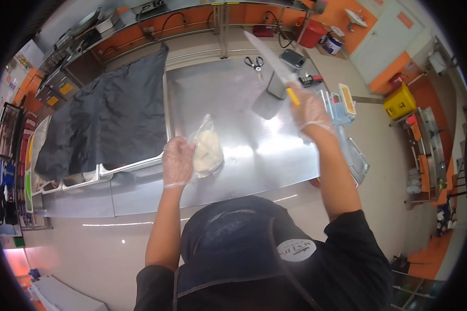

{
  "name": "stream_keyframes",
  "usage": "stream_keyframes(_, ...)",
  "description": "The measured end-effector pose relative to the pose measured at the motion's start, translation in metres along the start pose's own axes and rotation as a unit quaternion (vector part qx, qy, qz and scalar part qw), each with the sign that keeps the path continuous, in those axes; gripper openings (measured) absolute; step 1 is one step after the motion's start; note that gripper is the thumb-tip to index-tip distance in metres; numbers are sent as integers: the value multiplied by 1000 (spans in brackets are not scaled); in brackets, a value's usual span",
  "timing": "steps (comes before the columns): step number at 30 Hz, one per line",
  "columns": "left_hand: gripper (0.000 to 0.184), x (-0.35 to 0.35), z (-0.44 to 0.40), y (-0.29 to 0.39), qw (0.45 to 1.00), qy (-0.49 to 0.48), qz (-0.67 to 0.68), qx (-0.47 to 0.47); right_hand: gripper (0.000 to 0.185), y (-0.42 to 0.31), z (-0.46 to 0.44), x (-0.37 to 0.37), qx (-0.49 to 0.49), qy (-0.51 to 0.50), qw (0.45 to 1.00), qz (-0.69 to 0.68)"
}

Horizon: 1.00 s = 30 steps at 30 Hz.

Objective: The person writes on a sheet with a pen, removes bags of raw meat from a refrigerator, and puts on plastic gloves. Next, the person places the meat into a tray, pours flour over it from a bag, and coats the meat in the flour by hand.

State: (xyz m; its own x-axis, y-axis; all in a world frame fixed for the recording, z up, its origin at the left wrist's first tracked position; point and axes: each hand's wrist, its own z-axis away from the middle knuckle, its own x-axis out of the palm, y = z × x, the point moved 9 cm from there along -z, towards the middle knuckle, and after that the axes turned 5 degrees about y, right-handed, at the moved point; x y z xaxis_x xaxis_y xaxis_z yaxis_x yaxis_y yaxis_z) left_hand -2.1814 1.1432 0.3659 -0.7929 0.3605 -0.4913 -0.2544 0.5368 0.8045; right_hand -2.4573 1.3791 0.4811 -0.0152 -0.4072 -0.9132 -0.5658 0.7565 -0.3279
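Note:
My right hand [310,108], in a clear plastic glove, is closed around the yellow handle of a long knife [269,54]. Its pale blade points up and away to the left, above the steel table [202,88]. Also gloved, my left hand [178,159] has its fingers curled in at the left edge of a clear plastic bag [208,153] and seems to pinch it. Something whitish fills the bag, which rests on the table near its front edge; I cannot make out what the contents are.
Black sheeting [104,116] covers white trays left of the bag. Scissors [254,64], a grey metal block [278,85], a dark device [292,59] and a red-and-black tool [310,80] lie at the back right. Plastic containers [339,106] stand at the right edge.

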Motion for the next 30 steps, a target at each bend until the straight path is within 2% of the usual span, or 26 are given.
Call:
stream_keyframes(1,23,2,1,6,1000,-4,1,23,45,8,-7,-26,29,-37,997,61)
stream_keyframes(3,31,3,2,15,998,-7,-3,67,47,53,-37,-51,-6,-61,990,129)
stream_keyframes(5,35,6,3,14,996,-25,-25,79,47,47,-51,-93,6,-157,973,171)
stream_keyframes(6,36,9,3,15,995,-33,-36,85,48,67,-70,-96,2,-186,969,161)
stream_keyframes(7,35,10,3,15,995,-36,-62,72,50,72,-84,-101,-48,-209,962,172)
stream_keyframes(10,32,11,3,12,996,-28,-51,62,44,65,-111,-127,-3,-260,945,199)
stream_keyframes(13,31,10,3,24,996,-23,-70,40,21,54,-139,-136,-20,-284,916,284)
stream_keyframes(16,30,12,4,26,992,-15,-118,53,28,57,-178,-125,-51,-345,858,377)
stream_keyframes(18,28,12,5,28,990,-7,-135,50,29,14,-185,-142,-99,-326,839,425)
stream_keyframes(21,27,13,6,34,985,6,-158,75,29,-13,-211,-133,-153,-294,828,453)
stream_keyframes(25,16,17,2,47,971,20,-228,68,29,-26,-251,-80,-198,-274,827,449)
stream_keyframes(28,9,17,0,40,982,30,-188,9,30,-18,-285,-26,-220,-267,828,442)
stream_keyframes(30,8,16,3,37,980,70,-186,28,31,-7,-305,5,-236,-263,828,435)
